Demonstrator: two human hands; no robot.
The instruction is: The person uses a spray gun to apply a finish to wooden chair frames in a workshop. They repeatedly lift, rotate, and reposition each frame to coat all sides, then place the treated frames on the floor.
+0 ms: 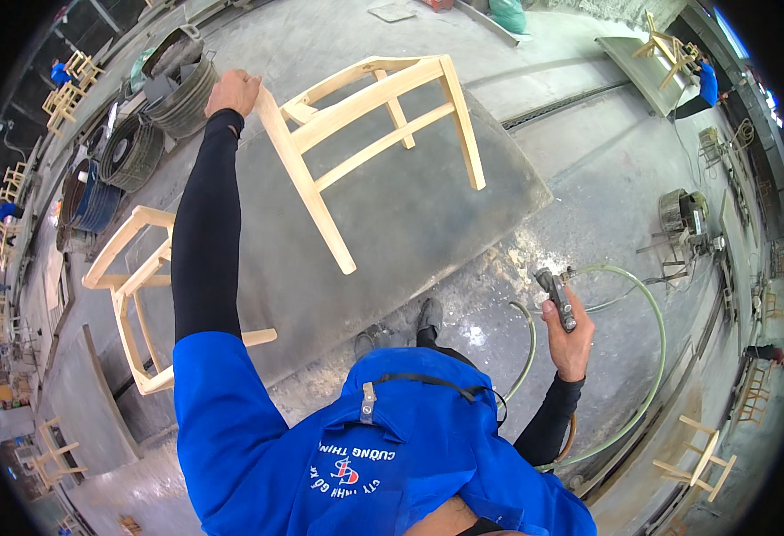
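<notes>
A pale wooden chair frame (369,107) rests on a large dark tabletop (410,223), its legs pointing toward me. At the frame's far left corner my left hand (233,94) is closed on the end of the wood; the fingertips are partly hidden. On the right, off the table's near edge, my right hand (573,338) grips a small dark handheld air tool (555,299). A pale green hose (658,357) loops from the tool round to my right forearm. The tool's working face cannot be made out.
Another wooden chair frame (137,295) stands at the left, partly behind my left arm. Round bins (177,98) line the far left. Pale dust (499,268) lies on the floor by the table. At the upper right a person in blue (706,87) works by another table.
</notes>
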